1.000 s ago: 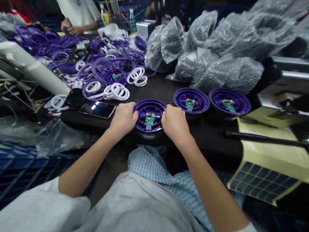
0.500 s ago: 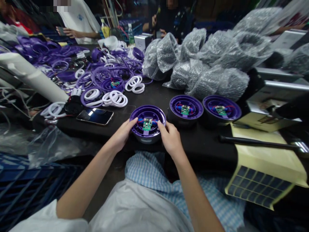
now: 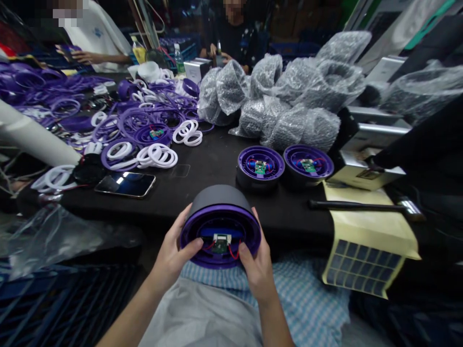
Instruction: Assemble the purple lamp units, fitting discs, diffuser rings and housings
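Observation:
Between my hands is a round grey housing [image 3: 221, 196] with a purple rim, its open side tipped toward me. Inside it a green circuit board [image 3: 221, 242] with red wires shows. My left hand [image 3: 176, 250] grips the left side, thumb over the rim. On the opposite side my right hand [image 3: 256, 262] holds it the same way, thumb inside the opening. The fingers behind the housing are mostly hidden. Two similar housings stand open side up on the black table, one nearer [image 3: 260, 166] and one to its right [image 3: 307, 166].
Bubble-wrapped items [image 3: 282, 96] are heaped at the back right. Purple and white rings [image 3: 162, 155] cover the left, near a phone [image 3: 125, 184]. A black-handled tool [image 3: 356, 206] lies across yellow sheets [image 3: 365, 231]. Two people [image 3: 235, 38] sit across the table.
Both my hands have lifted the housing off the table edge and brought it closer to me. Its opening has tilted from facing up to facing me. The view has shifted slightly.

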Tool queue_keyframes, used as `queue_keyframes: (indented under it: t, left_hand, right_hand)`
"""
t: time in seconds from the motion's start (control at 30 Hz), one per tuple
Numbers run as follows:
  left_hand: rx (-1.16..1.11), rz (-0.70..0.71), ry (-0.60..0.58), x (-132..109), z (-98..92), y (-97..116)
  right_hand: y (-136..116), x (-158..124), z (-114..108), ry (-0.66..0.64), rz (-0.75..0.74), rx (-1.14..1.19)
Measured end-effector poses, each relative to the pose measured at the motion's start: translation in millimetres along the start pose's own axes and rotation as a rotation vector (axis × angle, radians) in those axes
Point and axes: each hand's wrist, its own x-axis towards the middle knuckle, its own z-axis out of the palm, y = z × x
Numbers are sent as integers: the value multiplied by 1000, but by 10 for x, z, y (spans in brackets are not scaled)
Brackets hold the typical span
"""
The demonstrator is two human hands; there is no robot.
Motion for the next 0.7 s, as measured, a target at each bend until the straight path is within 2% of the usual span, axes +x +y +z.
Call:
queue_keyframes:
  t: [0.13, 0.2, 0.5, 0.6, 0.7]
  left_hand:
    - [8, -4, 106, -72, 102, 82]
    - [11, -15, 147, -95, 139, 114]
    - [-4, -163, 214, -117, 196, 217]
    - [-99, -299, 236, -59, 183, 267]
    - [-153, -488, 323, 33, 152, 323]
  right_hand:
    - [-3, -152, 55, 155, 23, -49]
    - [-25, -178, 61, 168, 28, -52]
    - [-191, -159, 6, 57, 78, 3]
    - [-200, -161, -56, -56, 116, -38]
    - [-217, -170, -146, -142, 171, -73]
